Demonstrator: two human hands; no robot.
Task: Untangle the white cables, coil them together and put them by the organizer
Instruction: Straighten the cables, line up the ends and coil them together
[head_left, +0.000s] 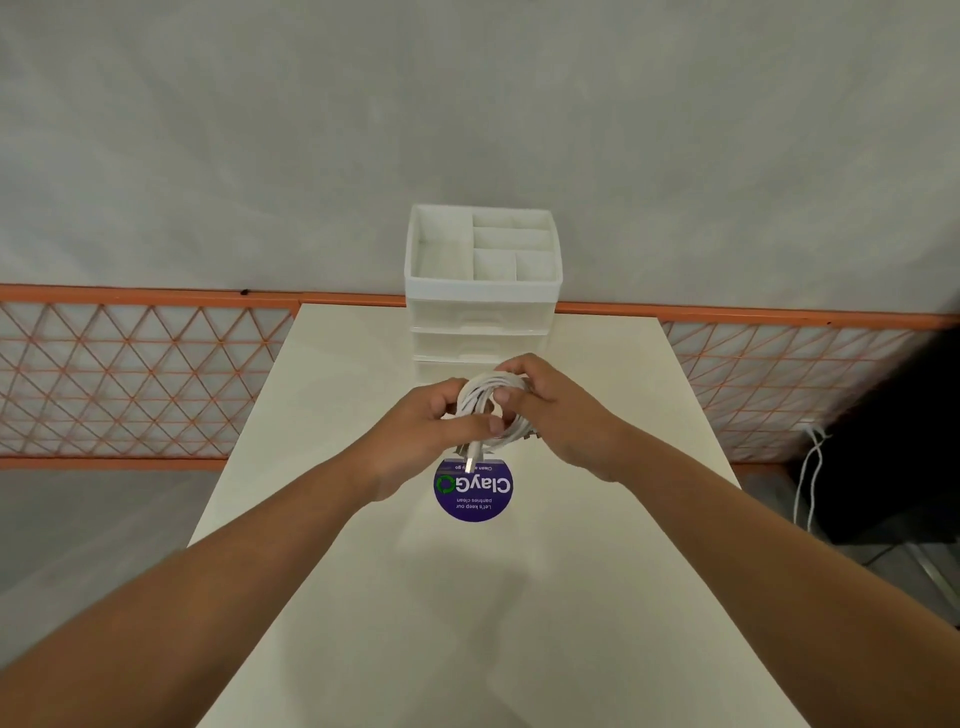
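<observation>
A coil of white cables is held above the middle of the cream table, just in front of the white organizer. My left hand grips the coil's left side, thumb across its lower loops. My right hand grips the right side, fingers curled over the top. A metal USB plug hangs down from the coil. The organizer stands at the table's far edge, with open compartments on top and drawers below.
A round purple sticker lies on the table under my hands. An orange lattice rail runs behind the table on both sides. A dark object with thin white cords sits off the right edge.
</observation>
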